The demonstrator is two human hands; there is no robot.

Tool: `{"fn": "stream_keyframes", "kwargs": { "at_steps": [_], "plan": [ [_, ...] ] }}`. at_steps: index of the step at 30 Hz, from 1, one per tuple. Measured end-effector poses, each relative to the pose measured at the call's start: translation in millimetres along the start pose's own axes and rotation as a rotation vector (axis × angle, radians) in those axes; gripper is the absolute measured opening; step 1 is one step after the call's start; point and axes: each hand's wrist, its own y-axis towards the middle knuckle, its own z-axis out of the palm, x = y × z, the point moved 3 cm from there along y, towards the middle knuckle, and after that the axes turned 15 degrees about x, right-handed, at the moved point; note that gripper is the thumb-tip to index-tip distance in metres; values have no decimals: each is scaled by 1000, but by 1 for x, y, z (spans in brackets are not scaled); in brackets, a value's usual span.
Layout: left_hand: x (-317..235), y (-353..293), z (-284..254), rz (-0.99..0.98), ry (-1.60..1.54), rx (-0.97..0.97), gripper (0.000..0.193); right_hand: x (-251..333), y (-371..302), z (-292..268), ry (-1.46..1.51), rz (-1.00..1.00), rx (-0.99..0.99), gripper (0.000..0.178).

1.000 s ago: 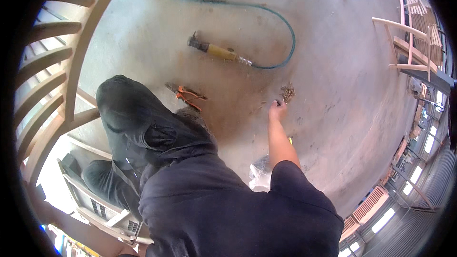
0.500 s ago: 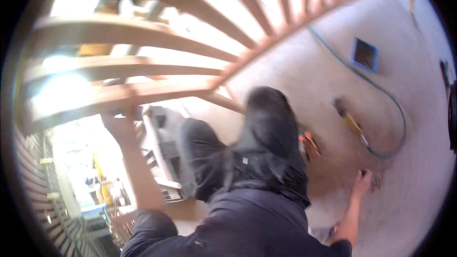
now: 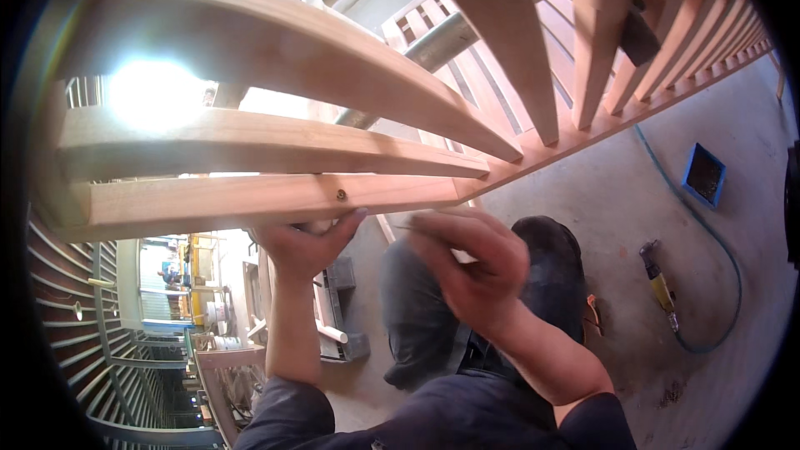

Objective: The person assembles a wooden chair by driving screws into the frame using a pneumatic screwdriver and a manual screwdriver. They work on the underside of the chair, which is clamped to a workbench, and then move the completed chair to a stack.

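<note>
PLACE: woodworking workshop | slatted timber frame (image 3: 375, 75) is filling the upper view | yellow tool (image 3: 661, 290) is lying on the grey floor (image 3: 617, 200), teal hose (image 3: 715, 236) trailing from it | blue tray (image 3: 704, 175) is sitting nearby | more slatted woodwork (image 3: 483, 92) is showing behind

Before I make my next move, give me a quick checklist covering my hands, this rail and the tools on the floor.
1. Left hand touching the wooden rail: ok, thumb at its lower edge.
2. Round dark spot on the rail uncovered: ok.
3. Right hand gripping a piece securely: cannot tell, blurred there.
4. Yellow tool clear of both hands: ok, lying off to the right.
5. Orange-handled tool fully visible: not ok, partly hidden by the leg.
</note>
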Motion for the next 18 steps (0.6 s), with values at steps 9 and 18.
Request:
{"fn": "stream_keyframes", "kwargs": {
  "at_steps": [9, 18],
  "plan": [
    [1, -7, 3, 8, -34, 96, 90, -24, 23, 39, 148, 66, -36, 17],
    [0, -9, 7, -33, -91, 64, 101, -23, 35, 38, 34, -56, 53, 26]
  ]
}}
